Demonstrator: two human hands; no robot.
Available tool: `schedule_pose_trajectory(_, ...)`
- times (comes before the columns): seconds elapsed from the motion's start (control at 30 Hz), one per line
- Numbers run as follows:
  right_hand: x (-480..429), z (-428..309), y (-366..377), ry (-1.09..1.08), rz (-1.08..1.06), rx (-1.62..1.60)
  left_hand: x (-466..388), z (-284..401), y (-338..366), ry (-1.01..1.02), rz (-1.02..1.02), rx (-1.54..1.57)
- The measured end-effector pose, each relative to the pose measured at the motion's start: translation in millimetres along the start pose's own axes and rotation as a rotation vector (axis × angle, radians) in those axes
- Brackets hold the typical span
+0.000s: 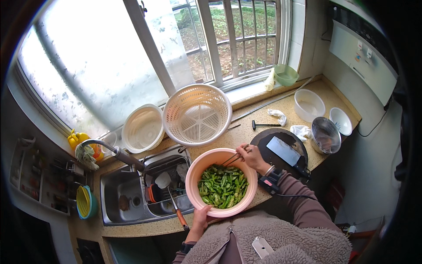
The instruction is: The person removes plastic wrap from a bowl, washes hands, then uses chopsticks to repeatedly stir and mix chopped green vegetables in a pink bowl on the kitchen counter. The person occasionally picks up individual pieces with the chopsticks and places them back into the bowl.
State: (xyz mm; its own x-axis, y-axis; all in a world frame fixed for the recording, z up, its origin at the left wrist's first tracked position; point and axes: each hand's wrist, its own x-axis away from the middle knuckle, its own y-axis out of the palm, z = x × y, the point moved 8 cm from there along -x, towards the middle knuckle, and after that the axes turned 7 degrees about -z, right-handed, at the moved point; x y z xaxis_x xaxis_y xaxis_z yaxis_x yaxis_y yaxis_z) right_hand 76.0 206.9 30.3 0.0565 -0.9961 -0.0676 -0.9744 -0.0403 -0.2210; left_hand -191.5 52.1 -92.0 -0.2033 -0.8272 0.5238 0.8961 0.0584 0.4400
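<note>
Right before me, at the counter's front edge, is a pink plastic basin (196,165) with green peppers (224,188) covering its bottom. My left hand (200,217) grips the near-left rim of the basin. Over the far-right rim, my right hand (252,158) holds a pair of chopsticks (230,159), whose tips reach down among the peppers at the far side. The tips themselves are hard to make out.
To the right, a cleaver (284,151) lies on a round dark chopping board (260,140). Colanders (197,115) stand behind the basin. On the left is a double steel sink (113,194) with a turner (174,201) across it. Bowls (309,105) stand at the back right.
</note>
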Motion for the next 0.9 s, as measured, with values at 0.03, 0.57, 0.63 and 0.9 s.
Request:
schedule_pose_trajectory(0.03, -1, 14, 9, 0.113, -0.002, 0.004, 1, -2, 1, -0.056, -0.009, 0.029)
schedule_pose_trajectory(0.57, 87, -71, 33, -0.197, -0.579, 0.254, 3, -5, 4, -0.156, -0.051, 0.045)
schedule_pose_trajectory(0.63, 91, -62, 44, -0.175, -0.665, 0.196, 5, -3, 6, -0.148, -0.042, 0.015)
schedule_pose_trajectory(0.9, 51, -41, 39, -0.25, -0.365, 0.247, 6, 0, 5, -0.133, -0.023, -0.006)
